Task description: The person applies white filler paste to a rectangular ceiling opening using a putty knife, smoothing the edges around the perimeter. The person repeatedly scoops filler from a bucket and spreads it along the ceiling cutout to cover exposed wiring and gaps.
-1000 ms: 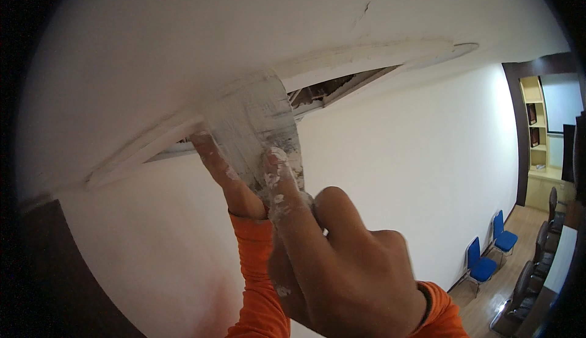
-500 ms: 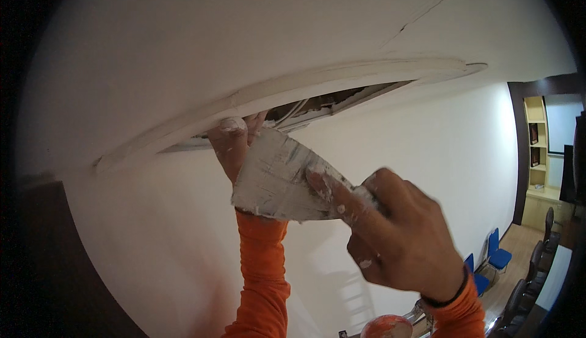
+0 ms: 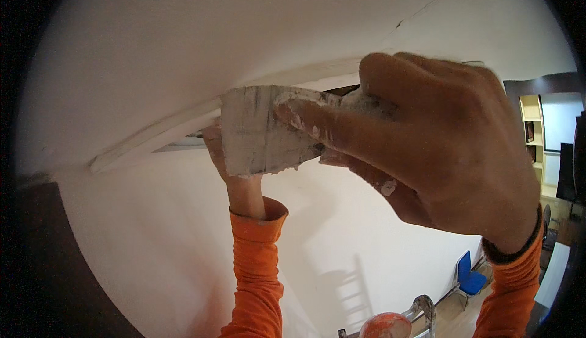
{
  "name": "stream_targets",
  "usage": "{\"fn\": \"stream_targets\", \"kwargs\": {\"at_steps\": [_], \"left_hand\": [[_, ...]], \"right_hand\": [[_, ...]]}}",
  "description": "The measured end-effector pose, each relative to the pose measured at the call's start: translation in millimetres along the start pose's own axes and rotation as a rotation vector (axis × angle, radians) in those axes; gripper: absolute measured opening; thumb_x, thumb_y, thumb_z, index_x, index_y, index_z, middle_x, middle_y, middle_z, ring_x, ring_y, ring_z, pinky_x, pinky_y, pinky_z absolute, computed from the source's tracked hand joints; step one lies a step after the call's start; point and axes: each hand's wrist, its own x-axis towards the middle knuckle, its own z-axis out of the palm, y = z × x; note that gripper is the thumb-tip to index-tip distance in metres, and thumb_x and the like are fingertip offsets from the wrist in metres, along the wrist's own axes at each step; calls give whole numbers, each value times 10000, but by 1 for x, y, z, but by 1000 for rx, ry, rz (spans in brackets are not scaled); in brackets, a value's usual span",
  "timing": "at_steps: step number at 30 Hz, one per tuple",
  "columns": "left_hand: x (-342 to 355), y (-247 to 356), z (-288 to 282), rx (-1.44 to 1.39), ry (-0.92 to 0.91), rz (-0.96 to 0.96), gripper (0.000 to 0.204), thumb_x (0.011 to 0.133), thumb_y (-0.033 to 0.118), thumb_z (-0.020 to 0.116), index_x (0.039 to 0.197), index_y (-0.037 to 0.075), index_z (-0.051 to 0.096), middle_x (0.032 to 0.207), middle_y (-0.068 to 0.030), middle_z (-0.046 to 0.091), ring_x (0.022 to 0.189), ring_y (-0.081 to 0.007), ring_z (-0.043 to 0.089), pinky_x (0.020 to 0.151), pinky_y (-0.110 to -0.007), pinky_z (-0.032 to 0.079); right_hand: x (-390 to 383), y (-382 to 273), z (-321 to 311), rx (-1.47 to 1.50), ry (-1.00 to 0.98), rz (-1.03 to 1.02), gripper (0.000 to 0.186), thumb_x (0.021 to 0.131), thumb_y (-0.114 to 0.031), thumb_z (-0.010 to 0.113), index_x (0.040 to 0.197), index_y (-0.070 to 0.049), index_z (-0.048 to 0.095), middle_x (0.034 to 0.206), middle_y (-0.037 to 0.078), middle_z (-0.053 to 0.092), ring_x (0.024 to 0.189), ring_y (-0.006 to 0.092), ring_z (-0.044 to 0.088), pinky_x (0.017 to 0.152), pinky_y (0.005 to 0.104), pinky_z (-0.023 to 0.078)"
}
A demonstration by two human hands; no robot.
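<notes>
My right hand (image 3: 448,140) is closed round a wide putty knife (image 3: 253,127), with the index finger laid along its blade. White filler smears the blade, and bits of it stick to my fingers. The blade is raised close to a white strip (image 3: 155,136) that borders a gap in the ceiling; I cannot tell whether it touches. Behind the blade, my left hand (image 3: 215,149) reaches up to the edge of that gap. Its fingers are hidden, so their grip does not show. Only a small part of the dark opening (image 3: 342,89) is visible.
A thin crack (image 3: 400,24) crosses the white ceiling (image 3: 244,27). Below are a metal ladder part (image 3: 424,307) and a rounded orange, white-smeared object (image 3: 386,326). A blue chair (image 3: 470,277) stands by the white wall (image 3: 397,258), with shelves (image 3: 532,118) at far right.
My right hand has moved up with the putty knife, carrying the blade nearer the ceiling strip. The blade now covers the fingers of my left hand, which stays near the gap.
</notes>
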Motion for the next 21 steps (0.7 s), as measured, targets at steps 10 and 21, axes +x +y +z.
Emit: {"fn": "stream_targets", "kwargs": {"at_steps": [10, 21], "left_hand": [[18, 10, 33, -157, -128, -23, 459, 880, 14, 723, 1293, 172, 603, 1253, -38, 683, 1169, -247, 658, 1140, -558, 422], [23, -4, 17, -80, -186, 49, 441, 997, 238, 619, 1413, 157, 501, 1368, -81, 612, 1324, -244, 547, 1159, -560, 403]], "right_hand": [[-17, 33, -20, 253, -154, 146, 445, 776, -162, 800, 1211, -108, 728, 632, 32, 488, 531, 146, 450, 458, 348, 338], [-55, 45, -17, 321, -110, 160, 405, 929, -251, 655, 1276, -42, 672, 686, 46, 475, 529, 156, 404, 462, 334, 311]]}}
